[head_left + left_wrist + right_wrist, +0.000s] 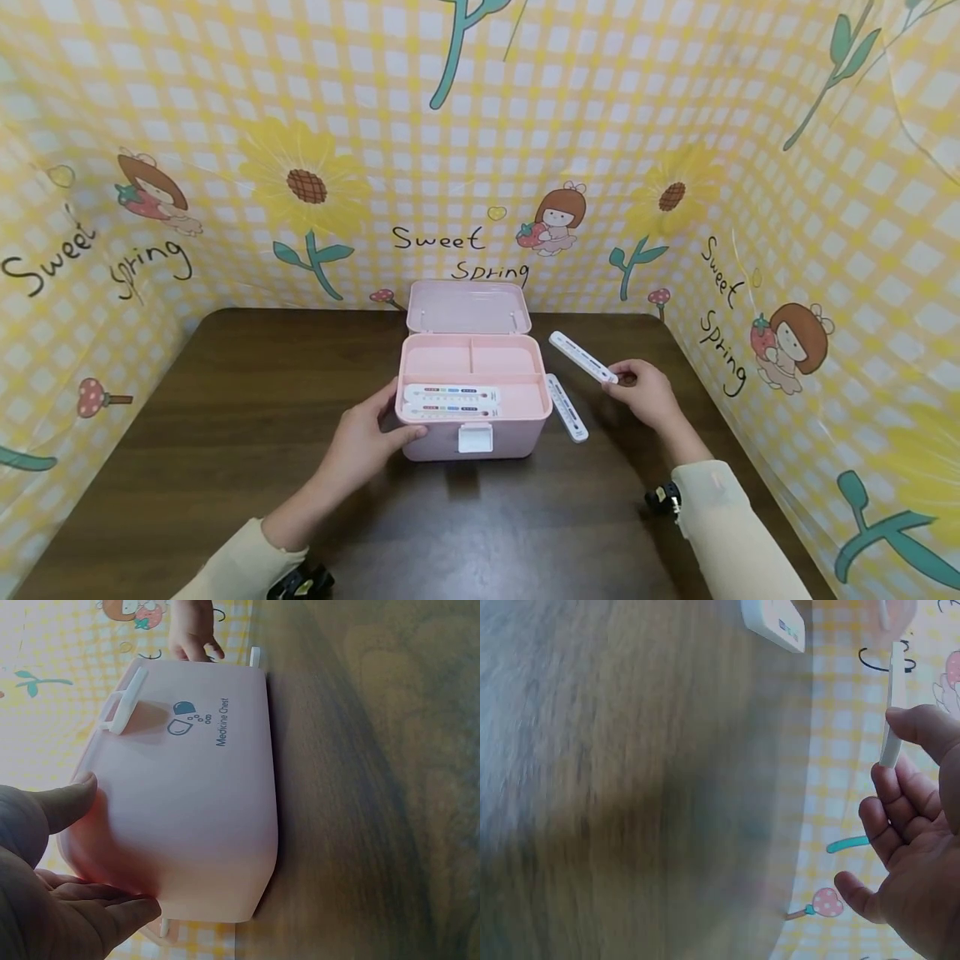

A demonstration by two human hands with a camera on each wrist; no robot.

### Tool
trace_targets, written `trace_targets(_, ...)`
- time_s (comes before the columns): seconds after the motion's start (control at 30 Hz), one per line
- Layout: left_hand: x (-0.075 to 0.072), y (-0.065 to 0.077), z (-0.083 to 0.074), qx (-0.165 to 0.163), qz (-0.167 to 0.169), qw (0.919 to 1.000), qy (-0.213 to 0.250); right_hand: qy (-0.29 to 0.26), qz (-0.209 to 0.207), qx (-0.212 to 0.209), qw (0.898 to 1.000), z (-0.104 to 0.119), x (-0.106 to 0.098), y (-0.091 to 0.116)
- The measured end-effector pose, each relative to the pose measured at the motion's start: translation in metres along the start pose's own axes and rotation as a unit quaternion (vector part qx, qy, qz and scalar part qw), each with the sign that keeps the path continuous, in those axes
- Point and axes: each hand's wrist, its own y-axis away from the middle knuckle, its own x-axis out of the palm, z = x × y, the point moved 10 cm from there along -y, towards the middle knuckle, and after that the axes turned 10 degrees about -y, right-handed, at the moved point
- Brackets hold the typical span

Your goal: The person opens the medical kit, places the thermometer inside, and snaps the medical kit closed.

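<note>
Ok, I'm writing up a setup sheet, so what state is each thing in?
Pink box: upright on the table
Lid: open, tipped back
White latch: unfastened
Two white sticks: lying side by side in the front compartment
Loose white stick: lying right of the box
Held white stick: raised off the table
Left fingers: gripping the box
Right fingers: pinching the held stick's end

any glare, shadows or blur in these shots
Head view: soft sheen on the dark brown wooden table in front of the pink plastic box; left wrist view: soft shadow beside the box's white plastic latch, grey lettering legible; right wrist view: the table's grain looks smeared, with a broad dark shadow across it.
</note>
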Motion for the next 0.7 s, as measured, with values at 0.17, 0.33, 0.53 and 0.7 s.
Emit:
trace_targets(0.17, 0.002, 0.0, 0.0, -0.003, 0.005, 1.0, 0.004, -0.015, 0.002, -0.013, 1.0, 0.009, -0.01, 0.008)
trace_targets(0.33, 0.004, -0.001, 0.002, -0.004, 0.006, 1.0, 0.003, -0.003, 0.008, -0.033, 0.999, 0.021, -0.018, 0.014)
trace_targets(0.53, 0.005, 0.002, 0.0, 0.003, 0.006, 1.0, 0.004, 0.01, 0.02, -0.063, 0.998, 0.035, -0.029, 0.021)
trace_targets(0.7, 0.002, 0.001, 0.0, 0.002, 0.002, 1.0, 0.001, -0.002, 0.029, -0.088, 0.996, 0.052, -0.035, 0.023)
